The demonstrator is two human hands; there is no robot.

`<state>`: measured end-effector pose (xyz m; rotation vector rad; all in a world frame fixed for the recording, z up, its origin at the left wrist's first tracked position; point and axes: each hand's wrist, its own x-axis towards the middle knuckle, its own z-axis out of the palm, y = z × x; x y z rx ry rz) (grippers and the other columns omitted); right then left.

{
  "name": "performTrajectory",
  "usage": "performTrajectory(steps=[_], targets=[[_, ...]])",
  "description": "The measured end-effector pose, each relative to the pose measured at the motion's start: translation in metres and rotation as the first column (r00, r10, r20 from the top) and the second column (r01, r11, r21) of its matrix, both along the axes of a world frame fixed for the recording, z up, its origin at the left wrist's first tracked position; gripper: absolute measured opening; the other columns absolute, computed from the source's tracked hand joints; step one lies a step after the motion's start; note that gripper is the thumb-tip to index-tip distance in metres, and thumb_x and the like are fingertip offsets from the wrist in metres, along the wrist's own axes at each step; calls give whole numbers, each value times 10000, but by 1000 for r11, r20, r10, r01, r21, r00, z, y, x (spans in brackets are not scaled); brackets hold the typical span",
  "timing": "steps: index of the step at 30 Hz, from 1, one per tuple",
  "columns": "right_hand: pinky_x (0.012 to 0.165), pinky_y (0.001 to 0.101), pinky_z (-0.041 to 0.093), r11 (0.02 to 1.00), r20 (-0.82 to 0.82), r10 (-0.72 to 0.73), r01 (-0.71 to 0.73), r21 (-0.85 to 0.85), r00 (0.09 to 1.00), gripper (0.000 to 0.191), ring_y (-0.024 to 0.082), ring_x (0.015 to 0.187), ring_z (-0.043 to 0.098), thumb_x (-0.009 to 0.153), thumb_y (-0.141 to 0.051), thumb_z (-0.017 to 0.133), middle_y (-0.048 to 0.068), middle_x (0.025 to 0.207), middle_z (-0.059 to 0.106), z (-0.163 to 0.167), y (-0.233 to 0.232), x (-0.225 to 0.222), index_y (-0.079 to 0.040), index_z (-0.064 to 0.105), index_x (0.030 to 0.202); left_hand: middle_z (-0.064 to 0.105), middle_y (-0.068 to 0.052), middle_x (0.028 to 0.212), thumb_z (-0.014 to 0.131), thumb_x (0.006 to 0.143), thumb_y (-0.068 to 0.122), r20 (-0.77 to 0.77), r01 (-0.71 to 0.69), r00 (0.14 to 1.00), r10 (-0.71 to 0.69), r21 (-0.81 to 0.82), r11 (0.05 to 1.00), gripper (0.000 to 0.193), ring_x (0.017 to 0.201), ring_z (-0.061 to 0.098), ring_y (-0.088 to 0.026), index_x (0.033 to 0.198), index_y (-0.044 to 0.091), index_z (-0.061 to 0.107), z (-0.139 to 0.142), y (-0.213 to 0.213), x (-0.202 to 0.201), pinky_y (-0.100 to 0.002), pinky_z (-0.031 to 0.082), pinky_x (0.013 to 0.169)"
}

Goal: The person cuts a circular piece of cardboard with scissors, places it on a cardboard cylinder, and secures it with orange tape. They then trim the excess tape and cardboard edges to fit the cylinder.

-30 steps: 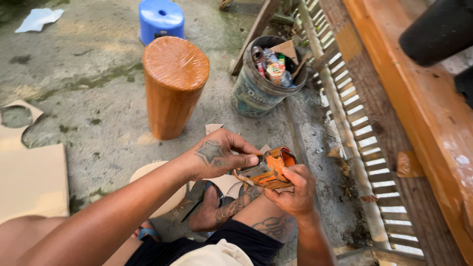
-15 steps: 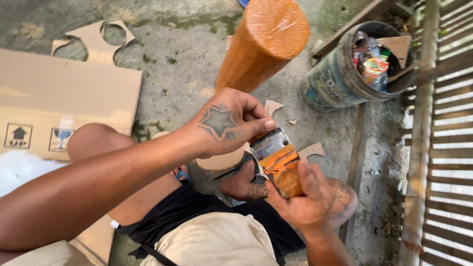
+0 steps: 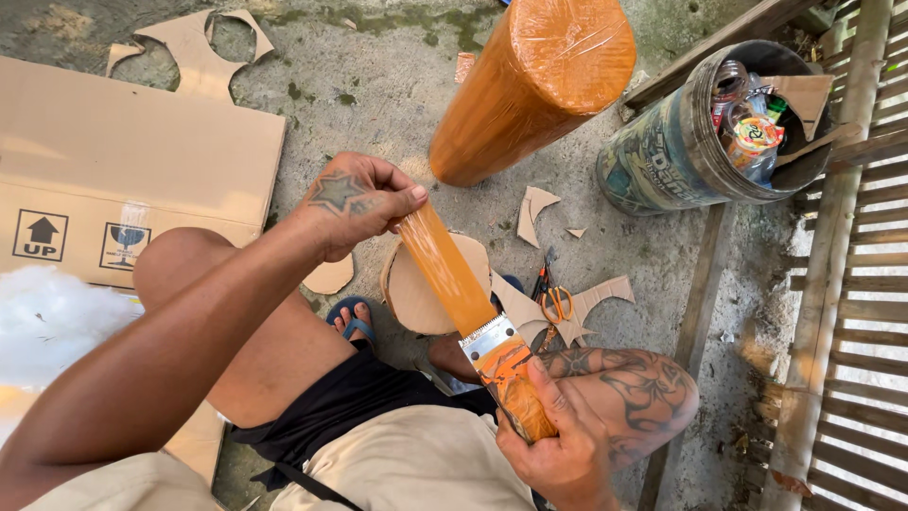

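Observation:
My right hand point(image 3: 558, 449) grips an orange tape dispenser point(image 3: 506, 364) with a metal toothed blade, low in the view above my lap. A strip of brown packing tape point(image 3: 445, 270) runs taut from the dispenser up to my left hand point(image 3: 355, 201), which pinches its free end between thumb and fingers. Below the tape lies a round cardboard disc point(image 3: 416, 289) on the concrete. An upright cylinder wrapped in brown tape point(image 3: 534, 85) stands just beyond my hands.
A large flat cardboard sheet point(image 3: 113, 161) lies at left, with cut scraps point(image 3: 539, 203) around. Orange-handled scissors point(image 3: 553, 298) rest on a cardboard offcut near my knee. A bucket point(image 3: 662, 156) full of rubbish stands at right beside a wooden slatted frame point(image 3: 851, 284). White stuffing point(image 3: 47, 322) lies at far left.
My left hand has pulled away from the dispenser up and to the left, drawing out a long strip of tape. The view has shifted slightly.

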<state>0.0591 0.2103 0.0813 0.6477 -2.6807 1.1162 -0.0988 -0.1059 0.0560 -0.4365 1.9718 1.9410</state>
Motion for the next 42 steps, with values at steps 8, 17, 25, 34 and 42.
performTrajectory(steps=[8, 17, 25, 34, 42], targets=[[647, 341, 594, 999, 19, -37, 37, -4, 999, 748, 262, 725, 738, 638, -68, 840, 143, 883, 696, -19, 5, 12, -49, 597, 1346, 727, -49, 741, 754, 917, 201, -25, 16, 1000, -16, 14, 1000, 205, 616, 639, -108, 852, 7, 743, -29, -4, -5, -262, 527, 563], [642, 317, 586, 998, 34, -59, 59, -8, 998, 759, 224, 715, 724, 649, -46, 824, 122, 872, 691, -28, -6, 18, -44, 581, 1368, 720, -60, 751, 751, 911, 193, -23, 33, 999, -32, 16, 999, 201, 628, 639, -116, 869, -3, 744, -32, -12, -7, -285, 549, 592], [650, 312, 583, 997, 52, -73, 73, -7, 996, 763, 219, 720, 728, 644, -42, 820, 118, 867, 694, -32, -12, 17, -40, 580, 1368, 719, -57, 742, 762, 898, 217, 9, 51, 999, -51, -12, 999, 215, 615, 639, -113, 876, 4, 749, -32, -14, -11, -280, 537, 572], [622, 305, 568, 997, 89, -77, 78, -9, 993, 779, 201, 674, 699, 652, -35, 825, 105, 842, 680, -53, -8, 19, -45, 570, 1388, 713, -61, 727, 774, 893, 223, 95, 70, 993, -71, 19, 997, 210, 588, 614, -107, 872, 16, 748, -52, -17, -15, -273, 497, 529], [669, 343, 567, 981, -114, 17, -38, -188, 993, 858, 253, 773, 652, 765, -25, 799, 147, 947, 649, -131, -14, 10, -100, 410, 1526, 729, -13, 750, 775, 895, 273, -9, 95, 995, -96, -65, 993, 208, 626, 612, -89, 917, 66, 784, -90, -8, 2, -259, 499, 557]])
